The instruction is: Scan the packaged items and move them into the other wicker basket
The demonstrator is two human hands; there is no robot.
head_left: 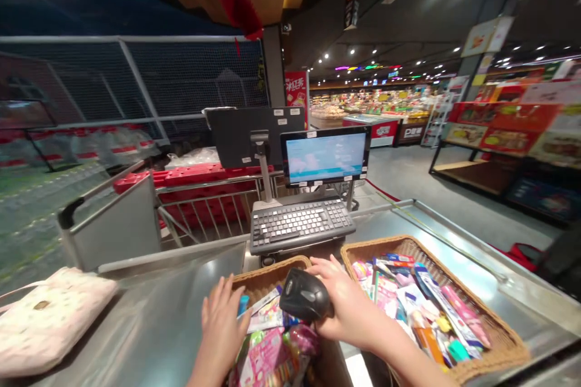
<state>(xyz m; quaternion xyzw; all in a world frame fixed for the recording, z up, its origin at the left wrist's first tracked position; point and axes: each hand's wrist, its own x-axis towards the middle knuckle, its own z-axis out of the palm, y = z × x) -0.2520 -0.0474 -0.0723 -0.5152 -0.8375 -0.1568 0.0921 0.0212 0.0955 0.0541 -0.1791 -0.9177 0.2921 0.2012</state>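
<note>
A black handheld barcode scanner is gripped in my right hand, above the left wicker basket. My left hand is at that basket's left side with its fingers stretched out. Near its thumb and index finger shows a small blue item; whether they touch it I cannot tell. Inside the left basket lie several small packaged goods, among them a pink packet and a purple wrapped item. To the right, a second wicker basket holds many mixed small packages, partly behind my right forearm.
A black keyboard and a lit monitor stand behind the baskets on the metal counter. At the left lies a pale pink bag. A shopping cart and red crates are beyond the counter.
</note>
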